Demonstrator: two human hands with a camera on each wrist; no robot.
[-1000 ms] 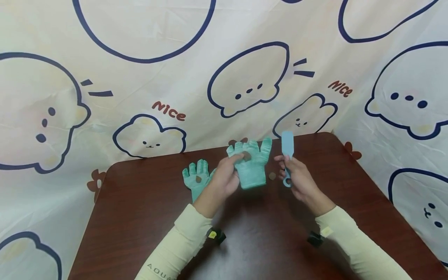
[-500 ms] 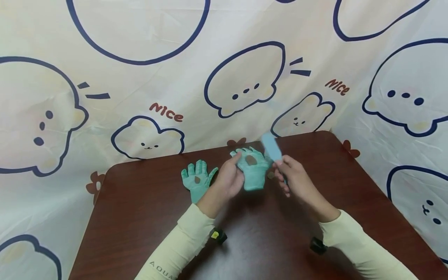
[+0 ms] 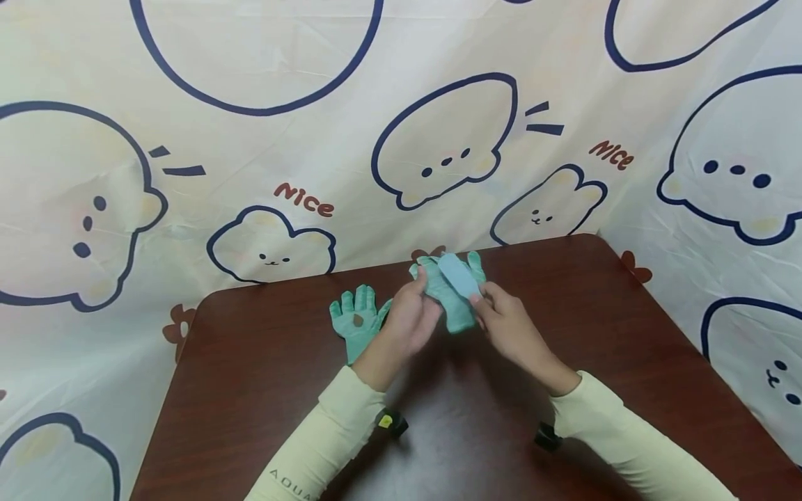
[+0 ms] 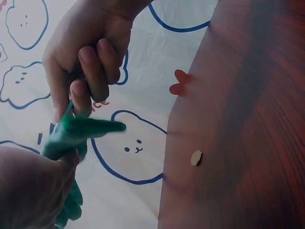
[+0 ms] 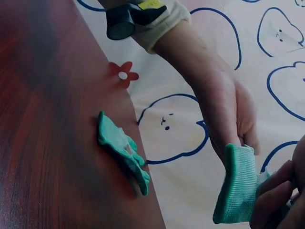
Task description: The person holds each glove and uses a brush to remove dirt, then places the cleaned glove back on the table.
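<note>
The right hand (image 3: pixel 507 323) has brought the blue flat tool (image 3: pixel 459 276) across the held glove (image 3: pixel 460 320); one second earlier the tool stood upright, apart, to the glove's right. A brown patch on that glove, visible earlier, is now covered in the head view. Right fingers pinch the tool's lower part; left hand (image 3: pixel 410 320) fingers pinch the held glove's left edge, above the bench (image 3: pixel 250 390). The second glove (image 3: pixel 360 332), bearing a brown mark (image 3: pixel 358 320), remains to the held glove's left. A small disc (image 4: pixel 196 157) lies on the bench, apart from the held glove.

Writing: "AQUA", possibly incomplete, on the left sleeve (image 3: pixel 319 424); "Nice" twice on the cloth backdrop (image 3: pixel 357 139) behind the held glove. No brand on the tool is legible.
</note>
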